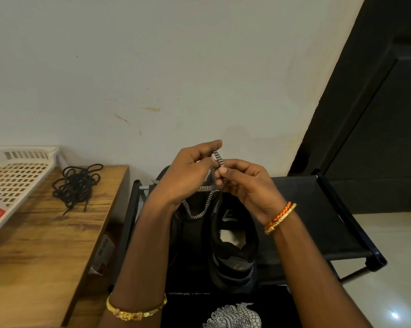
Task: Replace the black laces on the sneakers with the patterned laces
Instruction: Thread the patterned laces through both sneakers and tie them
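A black sneaker stands on a black fabric rack, heel toward me. Above its toe end, my left hand and my right hand both pinch a black-and-white patterned lace. The lace loops up between my fingers and hangs down in a curve over the shoe's front. A second dark shoe lies left of the first, mostly hidden under my left forearm. A tangled pile of black laces lies on the wooden table to the left.
A white slotted plastic tray sits at the table's far left against the wall. A dark door or cabinet rises at the right. Pale floor shows beyond the rack's right edge.
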